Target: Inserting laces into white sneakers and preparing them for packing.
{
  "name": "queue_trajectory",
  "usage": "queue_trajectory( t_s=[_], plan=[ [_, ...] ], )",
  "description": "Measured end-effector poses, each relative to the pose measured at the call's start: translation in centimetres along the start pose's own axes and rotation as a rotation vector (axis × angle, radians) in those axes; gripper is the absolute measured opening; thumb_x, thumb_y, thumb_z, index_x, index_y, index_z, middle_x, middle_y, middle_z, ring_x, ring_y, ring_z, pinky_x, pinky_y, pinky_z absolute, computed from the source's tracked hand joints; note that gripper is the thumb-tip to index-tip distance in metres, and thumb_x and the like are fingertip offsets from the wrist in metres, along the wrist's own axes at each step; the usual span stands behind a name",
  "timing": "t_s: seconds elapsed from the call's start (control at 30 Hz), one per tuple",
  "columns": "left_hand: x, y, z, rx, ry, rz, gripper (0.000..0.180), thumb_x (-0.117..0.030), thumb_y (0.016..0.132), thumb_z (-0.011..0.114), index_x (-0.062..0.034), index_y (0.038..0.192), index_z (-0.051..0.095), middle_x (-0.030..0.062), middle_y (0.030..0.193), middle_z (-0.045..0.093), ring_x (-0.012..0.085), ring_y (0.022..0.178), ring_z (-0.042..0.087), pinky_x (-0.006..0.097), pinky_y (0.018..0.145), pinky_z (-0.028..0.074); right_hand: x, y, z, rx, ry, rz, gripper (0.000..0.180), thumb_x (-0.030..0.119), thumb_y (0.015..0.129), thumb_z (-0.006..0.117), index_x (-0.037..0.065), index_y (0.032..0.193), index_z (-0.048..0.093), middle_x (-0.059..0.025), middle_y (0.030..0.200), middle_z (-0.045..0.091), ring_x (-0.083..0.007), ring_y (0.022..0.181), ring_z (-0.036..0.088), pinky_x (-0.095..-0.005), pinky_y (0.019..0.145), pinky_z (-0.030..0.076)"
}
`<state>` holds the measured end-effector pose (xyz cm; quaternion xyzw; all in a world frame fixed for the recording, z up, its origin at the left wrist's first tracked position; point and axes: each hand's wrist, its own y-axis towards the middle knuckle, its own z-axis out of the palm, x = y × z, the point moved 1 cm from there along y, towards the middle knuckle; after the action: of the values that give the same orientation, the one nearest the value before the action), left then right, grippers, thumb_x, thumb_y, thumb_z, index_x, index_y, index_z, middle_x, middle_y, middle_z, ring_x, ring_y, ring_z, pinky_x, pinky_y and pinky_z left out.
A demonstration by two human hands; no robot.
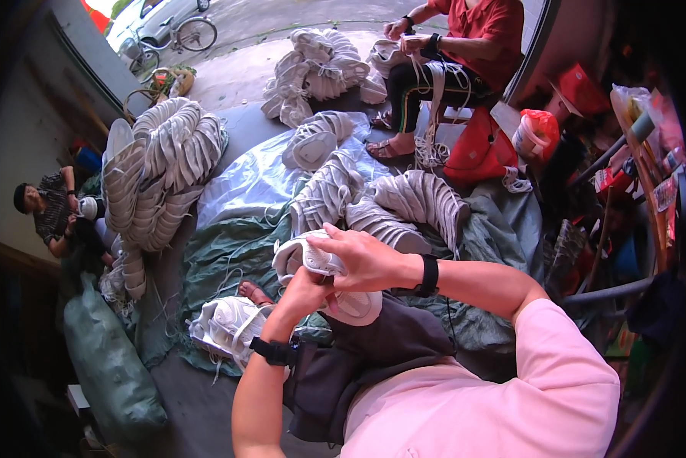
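A white shoe (288, 259) is held above my lap, its toe and perforated upper turned up. Around its near side wraps my left hand (306, 293), closed, with most of its fingers hidden behind the shoe. From the right, my right hand (369, 261) grips the top of the same shoe, its fingers laid across the upper. Under the hands, a pale sole (356, 309) shows against my dark trousers. Beside my left forearm lie white shoes with loose laces (232, 327). Any lace between my fingers is too small to make out.
Nested rows of pale shoes (423, 200) lie ahead on green sheeting (232, 248). A taller shoe pile (176, 145) stands at left, above a stuffed green sack (114, 366). A person in red (484, 38) sits ahead working on a shoe; another person (56, 202) sits far left.
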<state>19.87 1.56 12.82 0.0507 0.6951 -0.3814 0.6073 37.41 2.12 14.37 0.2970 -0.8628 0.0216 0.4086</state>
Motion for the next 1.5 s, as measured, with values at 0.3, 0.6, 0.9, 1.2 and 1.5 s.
queue_trajectory(
  t_s=[0.3, 0.6, 0.9, 1.2, 1.5],
  plan=[
    [1.7, -0.3, -0.7, -0.083, -0.02, 0.094, 0.01, -0.004, 0.089, 0.058, 0.0013, 0.096, 0.063, 0.0054, 0.069, 0.061, 0.0135, 0.049, 0.058, 0.027, 0.045, 0.042, 0.0, 0.4, 1.3, -0.031, -0.045, -0.016, 0.083, 0.015, 0.064, 0.077, 0.007, 0.141, 0.045, -0.0399, 0.136, 0.041, -0.0477, 0.111, 0.056, -0.0447, 0.096, 0.046],
    [1.7, -2.2, 0.3, -0.553, 0.445, 0.394, 0.017, -0.012, 0.092, 0.056, 0.0014, 0.097, 0.064, 0.0163, 0.077, 0.069, 0.0308, 0.07, 0.068, 0.038, 0.062, 0.05, -0.6, 0.6, 2.6, 0.036, -0.053, 0.04, 0.082, 0.021, 0.073, 0.074, 0.008, 0.145, 0.038, -0.0375, 0.139, 0.039, -0.0466, 0.113, 0.055, -0.0435, 0.098, 0.044],
    [3.0, -3.0, 0.2, -0.503, 0.36, 0.336, 0.014, -0.012, 0.088, 0.063, -0.0007, 0.096, 0.062, 0.0099, 0.072, 0.065, 0.0171, 0.065, 0.063, 0.031, 0.06, 0.048, -3.4, 0.1, 2.5, 0.006, 0.071, -0.062, 0.063, 0.027, 0.087, 0.067, 0.002, 0.14, 0.042, -0.0341, 0.139, 0.04, -0.0419, 0.118, 0.055, -0.04, 0.1, 0.043],
    [5.3, -1.7, -0.4, -0.525, 0.354, 0.335, 0.01, -0.008, 0.088, 0.064, 0.0001, 0.089, 0.059, 0.003, 0.066, 0.062, 0.0068, 0.056, 0.058, 0.023, 0.051, 0.044, -2.3, -4.1, 3.7, -0.046, 0.197, 0.179, 0.016, 0.017, 0.089, 0.064, 0.003, 0.095, 0.06, -0.0117, 0.087, 0.054, -0.0247, 0.076, 0.059, -0.0364, 0.072, 0.049],
    [4.4, -1.9, -0.1, -0.498, 0.42, 0.344, 0.01, -0.008, 0.088, 0.065, 0.0004, 0.089, 0.059, 0.0014, 0.064, 0.062, 0.006, 0.057, 0.058, 0.022, 0.051, 0.043, -3.1, -4.1, 3.6, 0.065, 0.026, 0.052, 0.02, 0.023, 0.089, 0.065, 0.003, 0.09, 0.065, -0.0109, 0.081, 0.056, -0.0277, 0.083, 0.053, -0.0388, 0.076, 0.045]
  ],
)
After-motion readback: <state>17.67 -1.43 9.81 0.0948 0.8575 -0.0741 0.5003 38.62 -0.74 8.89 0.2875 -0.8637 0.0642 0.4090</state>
